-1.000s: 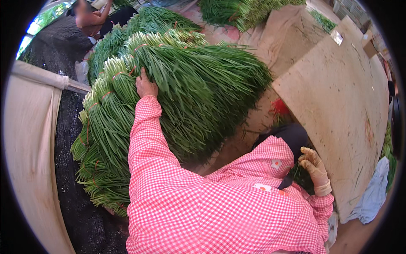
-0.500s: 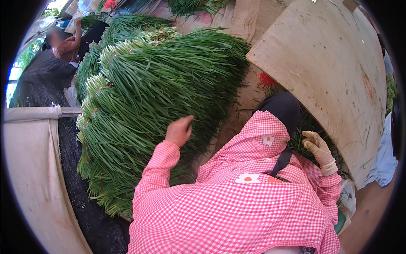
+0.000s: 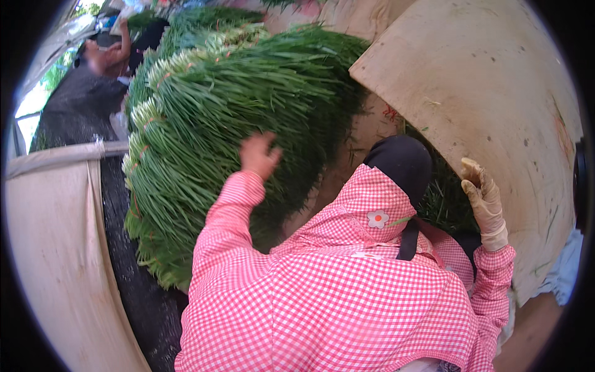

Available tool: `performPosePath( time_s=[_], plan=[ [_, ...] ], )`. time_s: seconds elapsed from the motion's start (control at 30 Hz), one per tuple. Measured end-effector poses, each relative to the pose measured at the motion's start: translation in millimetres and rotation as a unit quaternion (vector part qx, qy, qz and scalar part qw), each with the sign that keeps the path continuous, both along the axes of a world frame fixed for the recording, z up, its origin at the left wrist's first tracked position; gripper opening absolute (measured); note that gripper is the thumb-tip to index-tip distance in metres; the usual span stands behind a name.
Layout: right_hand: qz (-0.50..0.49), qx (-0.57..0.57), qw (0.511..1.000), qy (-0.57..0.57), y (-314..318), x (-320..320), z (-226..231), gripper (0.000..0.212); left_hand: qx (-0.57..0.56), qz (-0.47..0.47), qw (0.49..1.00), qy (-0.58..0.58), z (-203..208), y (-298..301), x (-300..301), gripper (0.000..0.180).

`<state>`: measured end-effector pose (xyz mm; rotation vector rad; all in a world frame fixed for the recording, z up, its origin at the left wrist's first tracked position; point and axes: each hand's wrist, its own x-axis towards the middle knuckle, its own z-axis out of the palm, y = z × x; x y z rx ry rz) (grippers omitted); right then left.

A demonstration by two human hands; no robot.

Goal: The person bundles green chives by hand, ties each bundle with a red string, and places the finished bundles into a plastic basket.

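A tall heap of bundled garlic chives lies to my left, its pale stem ends turned to the left and bound with thin red ties. My bare left hand is over the leaves with its fingers apart, slightly blurred; whether it touches them I cannot tell. On the right, my right hand wears a pale glove and is raised beside the edge of a light wooden board. Its fingers are bent but apart, with nothing visible in them. Both sleeves are pink checked cloth.
Red ties lie between the heap and the board. Loose green leaves show below the board's edge. Black sheeting and a cream cloth cover are on the left. Another person is at the far left.
My left hand has moved slightly away from me over the leaves and spread its fingers. My right hand has risen to the board's edge. The whole view has shifted a little.
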<state>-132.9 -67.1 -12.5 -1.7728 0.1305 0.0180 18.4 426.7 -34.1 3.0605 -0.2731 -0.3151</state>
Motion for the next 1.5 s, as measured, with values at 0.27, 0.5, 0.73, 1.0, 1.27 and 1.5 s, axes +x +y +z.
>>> performPosePath(
  time_s=[0.27, 0.5, 0.73, 1.0, 1.27, 1.5],
  plan=[
    [0.08, -0.373, 0.905, -0.191, -7, 44, -23, 0.036, -0.097, 0.043, 0.949, 0.298, -135, 34, -299, 0.046],
    [0.066, -0.327, 0.934, -0.127, -22, 36, -35, 0.031, -0.108, 0.315, 0.851, 0.407, -117, 32, -387, 0.045],
    [0.061, -0.298, 0.944, -0.127, -34, 33, -46, 0.03, -0.163, 0.415, 0.771, 0.455, -129, 21, -453, 0.043],
    [0.026, -0.303, 0.949, -0.082, -51, 33, -60, 0.031, -0.216, 0.432, 0.717, 0.503, -162, 16, -475, 0.041],
    [0.0, -0.321, 0.946, -0.051, -66, 33, -63, 0.032, -0.243, 0.432, 0.777, 0.389, -164, 50, -410, 0.036],
    [-0.027, -0.271, 0.962, -0.004, -60, 18, -54, 0.032, -0.178, 0.167, 0.912, 0.329, -215, 58, -387, 0.039]
  ],
)
